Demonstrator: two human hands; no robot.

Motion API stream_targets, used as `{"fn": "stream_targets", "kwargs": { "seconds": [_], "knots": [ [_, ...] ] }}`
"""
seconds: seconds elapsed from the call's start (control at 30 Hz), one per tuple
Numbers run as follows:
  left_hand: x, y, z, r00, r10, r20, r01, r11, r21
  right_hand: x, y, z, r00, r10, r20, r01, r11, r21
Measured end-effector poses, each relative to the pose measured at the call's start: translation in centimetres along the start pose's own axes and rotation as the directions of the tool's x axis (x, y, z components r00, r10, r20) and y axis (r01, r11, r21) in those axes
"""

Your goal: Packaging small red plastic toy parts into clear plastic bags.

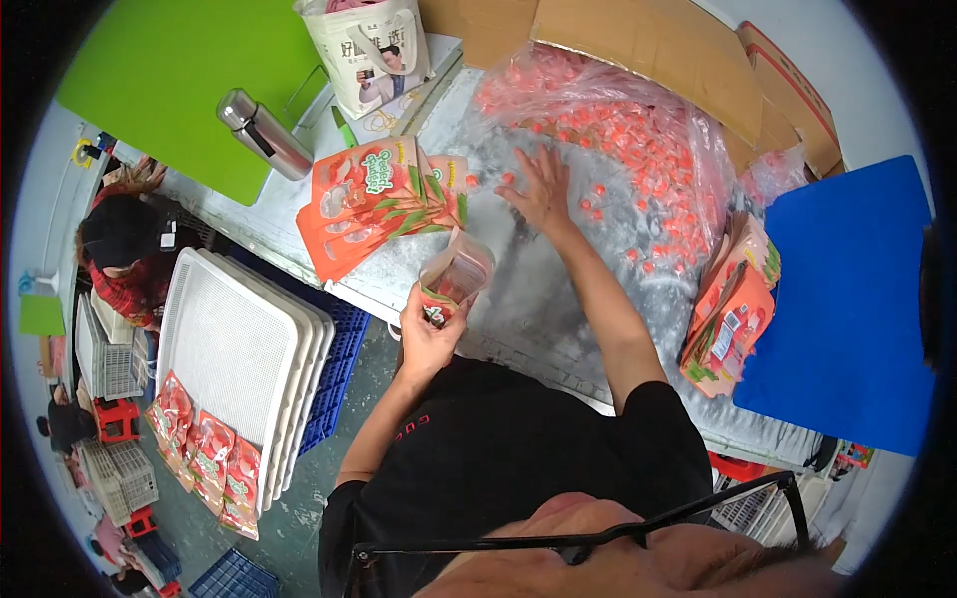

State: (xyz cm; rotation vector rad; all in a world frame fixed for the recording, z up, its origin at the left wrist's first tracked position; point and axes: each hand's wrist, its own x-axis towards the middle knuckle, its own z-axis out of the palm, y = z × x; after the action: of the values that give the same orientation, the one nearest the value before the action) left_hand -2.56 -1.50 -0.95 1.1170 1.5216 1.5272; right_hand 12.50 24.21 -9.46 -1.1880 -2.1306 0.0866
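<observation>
Left hand point(427, 334) grips upright pouch point(454, 277) — mouth up; right hand point(543, 189) fingers spread on candies point(638, 140).

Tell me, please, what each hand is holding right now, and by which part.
The left hand grips an open orange pouch by its lower end, mouth up. The right hand holds nothing; it lies spread over loose red-wrapped candies on the table.

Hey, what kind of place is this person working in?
Likely a candy packing workshop. Small pink wrapped sweets lie heaped on clear plastic, flat orange printed pouches are stacked nearby, and white plastic trays stand piled by the metal table. The left hand holds an open pouch.
</observation>
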Motion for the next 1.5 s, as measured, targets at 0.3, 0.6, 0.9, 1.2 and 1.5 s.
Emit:
{"fn": "stream_targets", "kwargs": {
  "seconds": [0.3,0.6,0.9,1.2,1.5],
  "knots": [
    [-0.1,0.7,-1.0,0.988,-0.121,-0.096,0.116,0.992,-0.054,1.4,-3.5,5.7,0.971,-0.214,0.105,0.209,0.976,0.058],
    [1.1,-1.3,-0.5,0.991,0.021,-0.132,-0.001,0.989,0.146,-3.4,-1.9,3.4,0.986,0.164,-0.012,-0.137,0.858,0.495],
    [1.2,-1.4,1.6,0.993,0.114,-0.029,-0.100,0.947,0.305,-3.0,-12.9,-10.3,0.879,0.263,0.397,-0.251,-0.453,0.855],
    [1.1,-0.7,2.5,0.985,0.170,0.007,-0.164,0.943,0.290,-5.7,-15.1,-11.8,0.973,0.228,0.038,-0.147,0.479,0.865],
    [0.6,-1.1,1.8,0.995,0.088,-0.042,-0.075,0.968,0.240,-5.6,2.6,-6.5,0.967,0.136,-0.215,-0.175,0.970,-0.170]
  ]
}}
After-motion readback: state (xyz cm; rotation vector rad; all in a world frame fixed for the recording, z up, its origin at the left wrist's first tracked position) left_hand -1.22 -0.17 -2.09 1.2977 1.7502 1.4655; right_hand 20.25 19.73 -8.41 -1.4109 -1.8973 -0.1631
